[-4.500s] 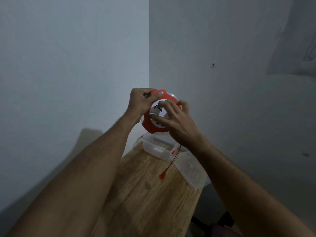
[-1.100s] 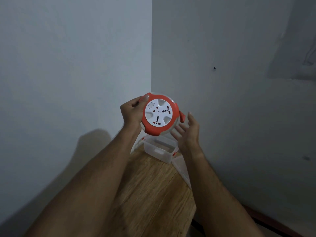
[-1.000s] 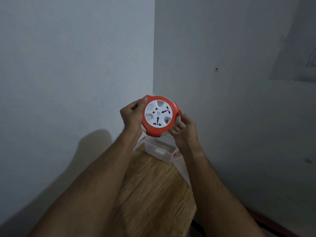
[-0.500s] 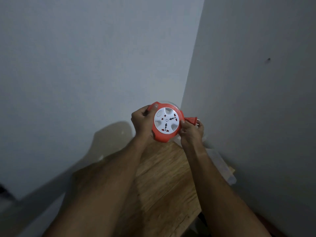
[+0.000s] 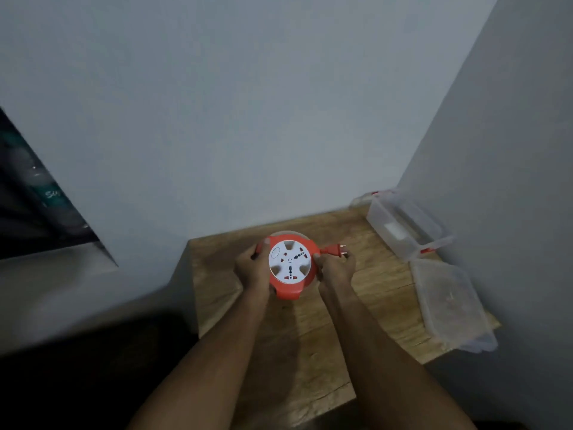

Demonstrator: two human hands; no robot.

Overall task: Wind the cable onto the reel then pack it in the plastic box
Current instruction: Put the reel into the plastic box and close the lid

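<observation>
Both grips clasped on cable reel (image 5: pixel 290 268); open plastic box (image 5: pixel 409 226) far right, nearer right hand (image 5: pixel 335 268).

Smooth plastic reel (image 5: pixel 290 265), clear, perhaps slightly cloudy plastic box (image 5: pixel 408 225), grainy matt wooden table (image 5: pixel 313 342).

One reel (image 5: pixel 290 265), box (image 5: pixel 408 224), lid (image 5: pixel 449 302).
</observation>
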